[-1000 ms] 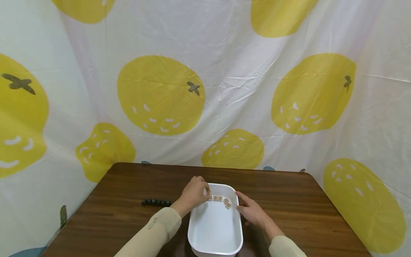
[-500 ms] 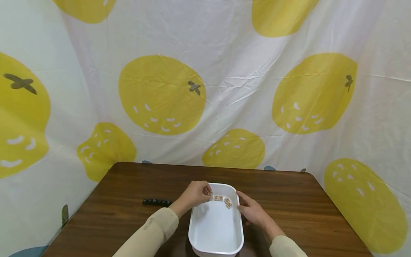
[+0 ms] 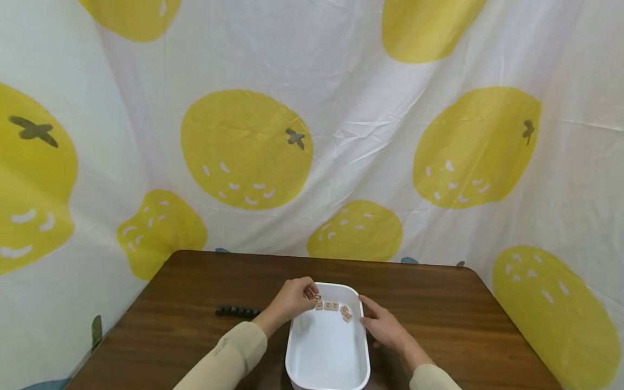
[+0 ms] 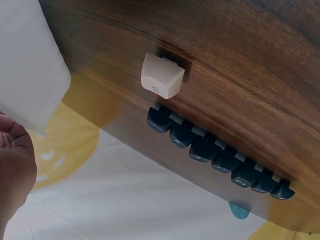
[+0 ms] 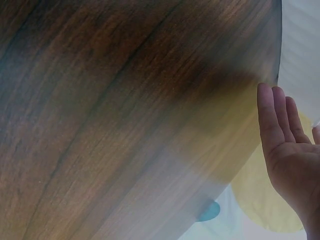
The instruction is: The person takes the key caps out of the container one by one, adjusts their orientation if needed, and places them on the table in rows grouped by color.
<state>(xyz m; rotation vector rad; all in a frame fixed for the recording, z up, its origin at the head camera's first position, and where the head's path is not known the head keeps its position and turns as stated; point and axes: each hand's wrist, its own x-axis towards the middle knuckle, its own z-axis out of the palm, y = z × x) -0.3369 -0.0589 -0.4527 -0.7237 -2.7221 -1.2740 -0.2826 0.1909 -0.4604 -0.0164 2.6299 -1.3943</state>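
In the head view my left hand [image 3: 291, 299] reaches over the left rim of a white tray [image 3: 327, 355]. Its fingertips pinch a small beige keycap [image 3: 318, 297] near the far left corner. Beside it, several beige keycaps [image 3: 331, 306] lie along the far end of the tray, two of them askew at the right. My right hand [image 3: 384, 326] rests against the tray's right side, thumb at the rim; straight fingers [image 5: 270, 115] show in the right wrist view. Most of the left hand's fingers are out of the left wrist view.
A row of several black keycaps [image 4: 220, 155] lies on the dark wooden table [image 3: 439, 314], left of the tray. Near that row sits one beige keycap [image 4: 162, 76], hidden in the head view. A lemon-patterned cloth [image 3: 351, 162] hangs behind the table.
My left hand stays at the tray's far left corner, with its fingers shifted slightly, so the keycap lying under them shows more. The right hand stays at the tray's side.
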